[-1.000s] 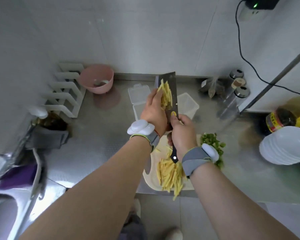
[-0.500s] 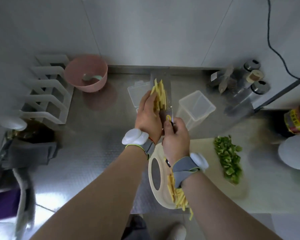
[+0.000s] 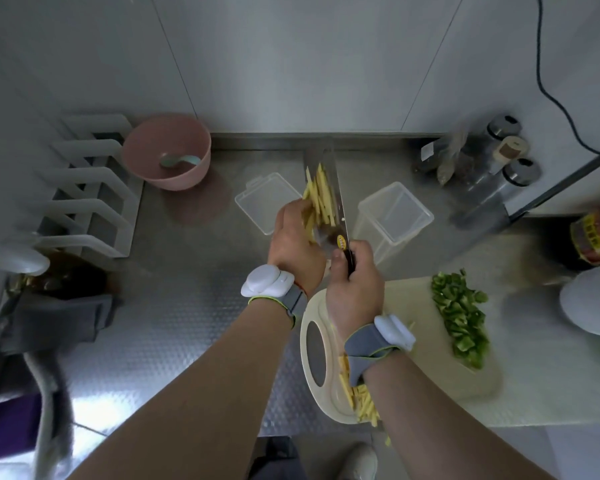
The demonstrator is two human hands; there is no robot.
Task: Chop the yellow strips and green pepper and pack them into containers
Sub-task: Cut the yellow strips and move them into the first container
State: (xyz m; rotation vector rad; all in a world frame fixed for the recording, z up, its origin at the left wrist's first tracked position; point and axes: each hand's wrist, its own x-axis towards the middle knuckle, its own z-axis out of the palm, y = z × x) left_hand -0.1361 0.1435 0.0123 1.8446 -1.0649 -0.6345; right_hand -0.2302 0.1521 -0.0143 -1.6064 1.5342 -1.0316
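My right hand (image 3: 355, 285) grips the handle of a cleaver (image 3: 329, 192), whose flat blade is raised above the counter between two clear containers. A pile of yellow strips (image 3: 321, 195) lies on the blade. My left hand (image 3: 297, 244) presses against the strips from the left with curved fingers. More yellow strips (image 3: 362, 396) lie on the cream cutting board (image 3: 426, 372), partly hidden by my right wrist. Chopped green pepper (image 3: 461, 317) is heaped at the board's right side. One clear container (image 3: 394, 216) stands right of the blade, and a clear lid or shallow container (image 3: 267, 200) lies left of it.
A pink bowl (image 3: 168, 155) with a spoon sits at the back left beside a white rack (image 3: 90, 188). Spice jars (image 3: 506, 157) stand at the back right. A dark labelled jar (image 3: 593, 237) and white plates (image 3: 593, 306) are at the right edge.
The view tilted down and shifted left. Both hands with the loaded cleaver stay held above the containers, the blade a little farther out over them.
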